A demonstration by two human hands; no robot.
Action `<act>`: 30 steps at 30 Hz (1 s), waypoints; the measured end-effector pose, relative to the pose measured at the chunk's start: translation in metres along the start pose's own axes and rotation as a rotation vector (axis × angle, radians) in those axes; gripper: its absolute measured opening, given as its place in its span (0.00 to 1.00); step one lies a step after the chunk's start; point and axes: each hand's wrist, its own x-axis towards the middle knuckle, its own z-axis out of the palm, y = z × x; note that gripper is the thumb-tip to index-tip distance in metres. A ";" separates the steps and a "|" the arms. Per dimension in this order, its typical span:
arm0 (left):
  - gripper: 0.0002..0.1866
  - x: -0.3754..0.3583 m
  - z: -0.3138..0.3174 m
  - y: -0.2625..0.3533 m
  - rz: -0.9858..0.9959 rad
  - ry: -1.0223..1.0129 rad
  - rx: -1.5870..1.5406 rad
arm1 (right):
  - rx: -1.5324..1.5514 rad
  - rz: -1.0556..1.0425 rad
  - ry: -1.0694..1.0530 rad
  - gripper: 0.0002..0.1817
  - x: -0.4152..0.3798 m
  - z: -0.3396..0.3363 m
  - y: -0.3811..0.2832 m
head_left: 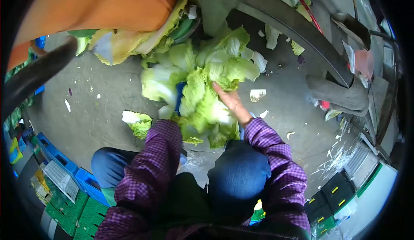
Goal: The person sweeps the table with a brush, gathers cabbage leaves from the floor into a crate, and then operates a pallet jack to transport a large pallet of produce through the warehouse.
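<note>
Trimming looks underway: right hand [230,102] presses flat, open, on pale green leafy cabbage heap [198,89]; left hand's grip hidden beneath leaves, cannot tell.

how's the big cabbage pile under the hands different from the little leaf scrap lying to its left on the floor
The cabbage pile is far larger than the leaf scrap. The pile has the right hand resting on it; the scrap lies alone, untouched, on the concrete floor. The pile is many overlapping leaves; the scrap looks like one piece. Both are pale green with white ribs.
</note>
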 end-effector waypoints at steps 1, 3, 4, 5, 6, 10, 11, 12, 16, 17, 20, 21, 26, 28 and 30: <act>0.25 -0.016 0.019 -0.001 -0.129 -0.076 -0.095 | 0.075 -0.077 -0.116 0.57 -0.010 -0.002 -0.010; 0.24 -0.043 0.042 0.003 -0.241 -0.196 -0.162 | 0.139 -0.157 -0.229 0.56 -0.022 -0.007 -0.019; 0.23 -0.055 0.050 0.006 -0.280 -0.246 -0.182 | 0.241 -0.139 -0.225 0.55 -0.025 -0.011 -0.022; 0.23 -0.071 0.054 0.009 -0.312 -0.271 -0.205 | 0.341 -0.114 -0.228 0.54 -0.030 -0.011 -0.023; 0.22 -0.086 0.057 0.014 -0.341 -0.285 -0.231 | 0.328 -0.111 -0.239 0.54 -0.036 -0.010 -0.022; 0.24 -0.149 0.083 0.065 -0.195 -0.453 -0.078 | 0.437 -0.066 -0.357 0.56 -0.067 0.006 -0.035; 0.23 -0.157 0.055 0.056 -0.295 -0.364 -0.192 | 0.538 -0.151 -0.438 0.54 -0.104 0.013 -0.059; 0.21 -0.172 0.024 0.048 -0.273 -0.305 0.077 | 0.452 -0.146 -0.400 0.51 -0.107 0.022 -0.061; 0.21 -0.276 0.051 0.117 -0.232 -0.185 -0.021 | 0.309 -0.012 -0.429 0.51 -0.176 0.054 -0.095; 0.21 -0.304 0.059 0.135 -0.222 -0.163 -0.044 | 0.275 0.024 -0.414 0.51 -0.220 0.059 -0.122; 0.21 -0.380 0.100 0.201 -0.169 -0.119 -0.127 | 0.250 0.039 -0.586 0.53 -0.289 0.066 -0.159; 0.21 -0.405 0.117 0.228 -0.134 -0.124 -0.159 | 0.275 0.004 -0.612 0.47 -0.304 0.073 -0.161; 0.23 -0.509 0.205 0.377 0.081 -0.265 -0.303 | 0.352 -0.230 -0.645 0.44 -0.421 0.079 -0.247; 0.24 -0.531 0.233 0.439 0.185 -0.416 -0.331 | 0.167 -0.363 -0.479 0.47 -0.463 0.071 -0.298; 0.25 -0.527 0.254 0.487 0.296 -0.533 -0.211 | 0.085 -0.435 -0.407 0.48 -0.486 0.052 -0.355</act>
